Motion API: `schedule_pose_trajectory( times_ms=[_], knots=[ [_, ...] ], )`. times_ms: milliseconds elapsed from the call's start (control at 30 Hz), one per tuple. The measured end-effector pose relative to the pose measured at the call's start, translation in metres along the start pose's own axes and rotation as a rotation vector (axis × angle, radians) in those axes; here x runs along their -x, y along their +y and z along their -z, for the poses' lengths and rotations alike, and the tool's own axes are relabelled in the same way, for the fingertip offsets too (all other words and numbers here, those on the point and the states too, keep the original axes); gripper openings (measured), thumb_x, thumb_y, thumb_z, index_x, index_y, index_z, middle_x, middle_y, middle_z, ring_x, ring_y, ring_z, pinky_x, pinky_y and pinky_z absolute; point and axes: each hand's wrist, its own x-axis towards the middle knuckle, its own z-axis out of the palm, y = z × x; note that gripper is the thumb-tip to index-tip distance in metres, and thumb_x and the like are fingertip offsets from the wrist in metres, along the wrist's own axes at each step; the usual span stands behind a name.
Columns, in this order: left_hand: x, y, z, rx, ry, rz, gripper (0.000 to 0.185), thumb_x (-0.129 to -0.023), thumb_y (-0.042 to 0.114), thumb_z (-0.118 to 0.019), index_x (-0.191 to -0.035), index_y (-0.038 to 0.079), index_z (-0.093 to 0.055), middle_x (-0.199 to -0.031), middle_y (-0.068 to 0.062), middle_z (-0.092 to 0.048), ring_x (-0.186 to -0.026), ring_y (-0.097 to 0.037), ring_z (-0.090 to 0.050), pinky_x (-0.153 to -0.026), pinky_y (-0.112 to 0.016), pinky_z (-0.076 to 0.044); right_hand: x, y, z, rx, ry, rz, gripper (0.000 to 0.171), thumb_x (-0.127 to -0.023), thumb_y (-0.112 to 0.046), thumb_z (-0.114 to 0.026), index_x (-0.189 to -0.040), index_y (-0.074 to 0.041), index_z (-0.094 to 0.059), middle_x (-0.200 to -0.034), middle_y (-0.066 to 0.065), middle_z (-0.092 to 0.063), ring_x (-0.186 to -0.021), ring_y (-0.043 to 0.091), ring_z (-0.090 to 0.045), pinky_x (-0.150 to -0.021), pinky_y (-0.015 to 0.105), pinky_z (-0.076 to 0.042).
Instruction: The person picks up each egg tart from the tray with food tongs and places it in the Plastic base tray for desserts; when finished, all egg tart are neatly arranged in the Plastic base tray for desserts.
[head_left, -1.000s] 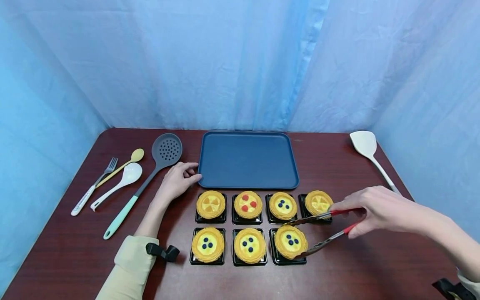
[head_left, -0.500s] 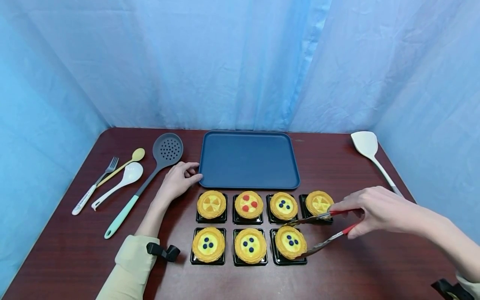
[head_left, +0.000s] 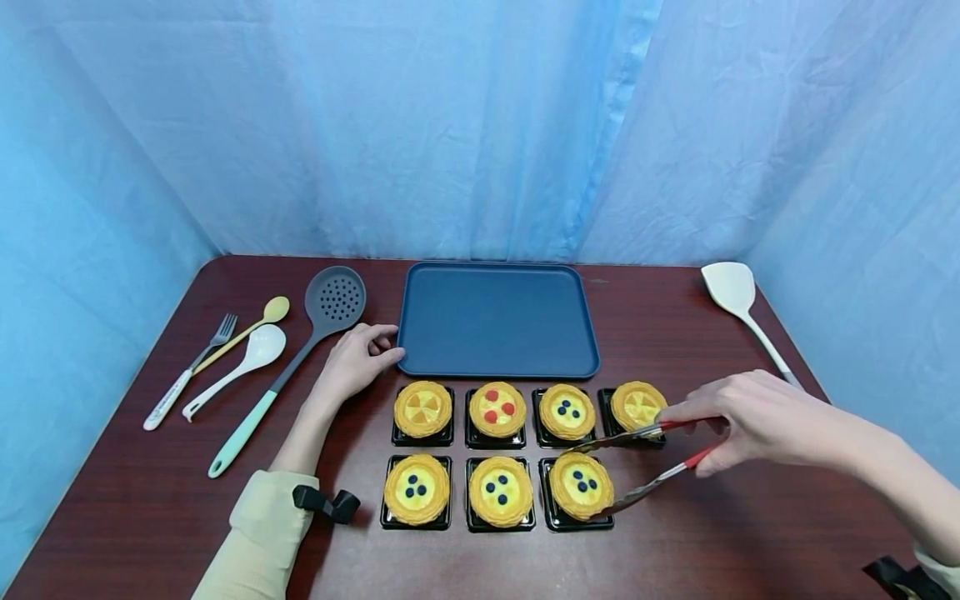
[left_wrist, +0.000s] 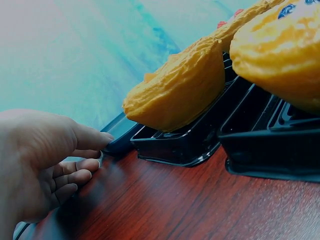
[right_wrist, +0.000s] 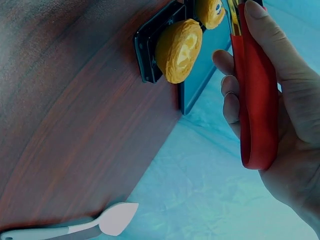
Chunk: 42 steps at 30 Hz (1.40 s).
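Observation:
My right hand [head_left: 757,417] grips metal tongs [head_left: 660,479] with red handles. The tongs' two arms are spread, with their tips at opposite sides of a tart [head_left: 581,486] with blueberries, which sits in a black plastic tray base at the right end of the near row. In the right wrist view the red handle [right_wrist: 262,100] lies between thumb and fingers; the tips are out of that view. My left hand [head_left: 356,358] holds the left edge of a dark blue tray [head_left: 498,321], thumb and fingertips right at its rim [left_wrist: 120,142].
Several more tarts stand in black bases in two rows, topped with blueberries, red fruit [head_left: 495,408] or yellow wedges [head_left: 422,408]. A skimmer [head_left: 335,298], ladle [head_left: 262,346], yellow spoon [head_left: 275,309] and fork [head_left: 222,330] lie at left. A white turner [head_left: 729,287] lies at right.

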Motion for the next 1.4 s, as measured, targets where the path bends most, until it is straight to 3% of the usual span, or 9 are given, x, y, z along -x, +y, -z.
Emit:
schedule_pose_trajectory(
  times_ms=[167, 400, 900, 1400],
  knots=[
    [0.0, -0.0007, 0.0001, -0.001, -0.001, 0.005, 0.05, -0.101, 0.031, -0.066, -0.145, 0.008, -0.059, -0.116, -0.014, -0.062, -0.099, -0.027, -0.057, -0.088, -0.045, -0.042, 0.0011, -0.0004, 0.0028, 0.026, 0.02, 0.015, 0.058, -0.068, -0.046, -0.093, -0.122, -0.04, -0.072, -0.083, -0.034, -0.054, -0.067, -0.015, -0.039, -0.054, 0.012, -0.031],
    [0.0007, -0.0007, -0.0003, 0.002, 0.001, 0.001, 0.05, -0.101, 0.03, -0.066, -0.145, 0.008, -0.059, -0.116, -0.014, -0.063, -0.099, -0.027, -0.057, -0.088, -0.045, -0.042, -0.0013, -0.0016, -0.0002, 0.03, 0.01, 0.021, 0.054, -0.071, -0.054, -0.089, -0.12, -0.037, -0.074, -0.083, -0.033, -0.053, -0.064, -0.015, -0.036, -0.054, 0.011, -0.03],
    [0.0009, 0.0005, 0.0003, 0.007, 0.005, -0.002, 0.05, -0.1, 0.03, -0.066, -0.144, 0.008, -0.059, -0.117, -0.014, -0.063, -0.1, -0.028, -0.058, -0.088, -0.045, -0.043, -0.0045, -0.0055, -0.0004, 0.044, 0.0, 0.007, 0.054, -0.07, -0.049, -0.092, -0.119, -0.04, -0.073, -0.083, -0.033, -0.053, -0.064, -0.015, -0.037, -0.052, 0.012, -0.03],
    [-0.0001, 0.0002, -0.0001, 0.009, -0.008, 0.007, 0.05, -0.101, 0.031, -0.065, -0.145, 0.008, -0.058, -0.118, -0.014, -0.062, -0.1, -0.027, -0.057, -0.086, -0.044, -0.042, -0.0035, -0.0067, 0.0004, 0.044, 0.032, 0.016, 0.057, -0.07, -0.056, -0.089, -0.122, -0.039, -0.072, -0.086, -0.034, -0.055, -0.066, -0.015, -0.038, -0.055, 0.012, -0.032]
  ],
)
